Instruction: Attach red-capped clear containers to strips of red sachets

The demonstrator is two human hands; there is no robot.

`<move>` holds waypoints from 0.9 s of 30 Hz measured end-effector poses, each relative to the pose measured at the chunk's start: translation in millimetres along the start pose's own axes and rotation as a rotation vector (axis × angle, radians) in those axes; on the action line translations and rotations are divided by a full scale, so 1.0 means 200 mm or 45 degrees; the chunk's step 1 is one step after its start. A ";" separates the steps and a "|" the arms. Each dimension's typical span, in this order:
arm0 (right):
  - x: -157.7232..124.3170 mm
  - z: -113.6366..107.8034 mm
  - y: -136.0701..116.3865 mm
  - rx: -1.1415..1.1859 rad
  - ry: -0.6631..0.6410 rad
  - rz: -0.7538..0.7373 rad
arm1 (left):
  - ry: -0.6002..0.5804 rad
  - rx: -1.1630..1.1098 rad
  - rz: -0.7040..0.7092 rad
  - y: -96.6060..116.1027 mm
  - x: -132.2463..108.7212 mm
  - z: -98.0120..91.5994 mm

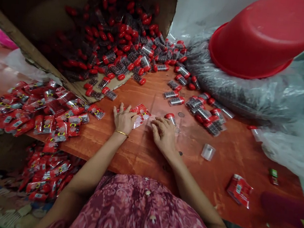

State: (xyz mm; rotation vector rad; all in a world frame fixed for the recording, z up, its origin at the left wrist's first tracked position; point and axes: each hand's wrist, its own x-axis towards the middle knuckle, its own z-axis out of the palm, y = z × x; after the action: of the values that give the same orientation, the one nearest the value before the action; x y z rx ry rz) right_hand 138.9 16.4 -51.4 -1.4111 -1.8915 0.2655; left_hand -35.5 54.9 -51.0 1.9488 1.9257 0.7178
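Note:
My left hand point(124, 119) lies on the table with its fingers spread, resting on red printed plastic packets point(140, 111). These packets look flat, with a clear edge toward the right. My right hand point(165, 134) is open beside them, fingers bent and a little apart, fingertips low over the tabletop by the packets' clear edge. Whether those fingertips touch the film I cannot tell. Just beyond the right fingers is a small clear container with a red cap point(170, 118), partly hidden by the hand.
A tipped cardboard box point(41, 64) spills many red-capped containers point(122, 62). Filled red packets point(49, 108) heap at the left, more lying below the table edge. A red tub point(260, 38) rests upside down on a plastic sack point(241, 90). A packet stack point(240, 190) lies right.

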 end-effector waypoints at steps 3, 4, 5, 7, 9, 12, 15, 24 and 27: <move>0.00 -0.01 0.00 0.066 0.037 0.052 | 0.062 0.048 0.029 0.04 0.02 -0.02; 0.00 -0.02 -0.01 0.111 0.044 0.086 | 0.102 0.060 0.032 0.05 0.01 -0.03; 0.01 -0.02 -0.02 0.178 0.047 0.134 | 0.146 0.066 0.031 0.07 0.01 -0.05; 0.04 -0.01 -0.06 0.397 0.029 0.260 | 0.219 0.055 0.042 0.12 -0.02 -0.09; 0.07 0.01 -0.10 0.707 -0.033 0.378 | 0.243 0.007 0.090 0.16 -0.05 -0.12; 0.12 0.04 -0.14 1.068 -0.117 0.468 | 0.251 -0.153 0.126 0.22 -0.10 -0.14; 0.12 0.05 -0.16 1.087 -0.042 0.504 | 0.251 -0.519 -0.087 0.24 -0.14 -0.14; 0.02 0.03 -0.17 0.648 0.029 0.371 | -0.263 -1.692 -0.922 0.31 -0.23 -0.11; 0.01 0.02 -0.14 0.559 -0.029 0.327 | -0.211 -1.706 -0.965 0.32 -0.21 -0.08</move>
State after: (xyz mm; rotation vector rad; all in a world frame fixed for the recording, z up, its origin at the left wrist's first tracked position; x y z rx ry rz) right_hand 115.9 9.6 -37.3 -1.3409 -1.5421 0.7739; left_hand 10.3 7.0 -8.0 0.4112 1.2458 1.0917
